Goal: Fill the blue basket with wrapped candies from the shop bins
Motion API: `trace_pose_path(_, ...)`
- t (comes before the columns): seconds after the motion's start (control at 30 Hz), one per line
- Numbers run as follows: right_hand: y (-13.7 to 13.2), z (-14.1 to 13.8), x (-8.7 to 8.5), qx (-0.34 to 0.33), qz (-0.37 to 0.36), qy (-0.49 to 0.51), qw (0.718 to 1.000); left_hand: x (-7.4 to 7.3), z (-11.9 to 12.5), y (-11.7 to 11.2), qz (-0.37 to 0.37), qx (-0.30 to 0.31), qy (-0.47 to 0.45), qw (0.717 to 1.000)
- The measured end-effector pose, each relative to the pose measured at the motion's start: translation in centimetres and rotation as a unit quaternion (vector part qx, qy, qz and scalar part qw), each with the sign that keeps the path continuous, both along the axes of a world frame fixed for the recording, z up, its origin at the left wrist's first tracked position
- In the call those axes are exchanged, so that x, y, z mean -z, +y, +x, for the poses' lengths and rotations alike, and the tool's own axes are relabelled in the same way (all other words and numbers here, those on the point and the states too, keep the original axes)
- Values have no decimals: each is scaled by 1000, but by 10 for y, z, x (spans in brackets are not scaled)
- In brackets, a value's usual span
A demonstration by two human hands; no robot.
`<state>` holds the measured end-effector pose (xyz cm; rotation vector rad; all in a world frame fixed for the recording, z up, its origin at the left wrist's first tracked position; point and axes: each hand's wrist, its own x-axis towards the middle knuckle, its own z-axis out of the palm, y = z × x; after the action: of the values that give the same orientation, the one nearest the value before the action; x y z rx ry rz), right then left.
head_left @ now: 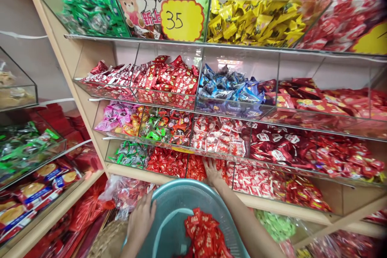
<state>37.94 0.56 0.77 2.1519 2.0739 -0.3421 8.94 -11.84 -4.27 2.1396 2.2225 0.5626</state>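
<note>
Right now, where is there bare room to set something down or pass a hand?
The teal mesh basket shows bare mesh left of the red sweets, beside the left hand. A thin wooden ledge runs below the acrylic bins. Crowded: those packed bins around the right hand.

A candy shop: glass bins (pixel 165 102) of wrapped sweets (pixel 169 163), 35 price sign (pixel 182 20).
</note>
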Motion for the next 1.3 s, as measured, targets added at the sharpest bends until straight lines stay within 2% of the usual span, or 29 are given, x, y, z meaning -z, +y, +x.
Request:
trace_pose_path(0.2, -2, -8, 1, -6, 27, -34, 999, 2, 0, 0, -2, -5, 16, 1000)
trace_pose_path(0.67, -1, -11, 7, 14, 48, -28, 998, 6, -1, 1, 17, -6, 27, 999)
trace_pose_path(1.07, -2, -12, 10, 39, 53, -30, 997, 5, 1, 0, 19, -5, 15, 1000)
trace_pose_path(1.3, -7, -10, 7, 27, 82, -25, 996, 3, 2, 0, 2, -8, 29, 1000)
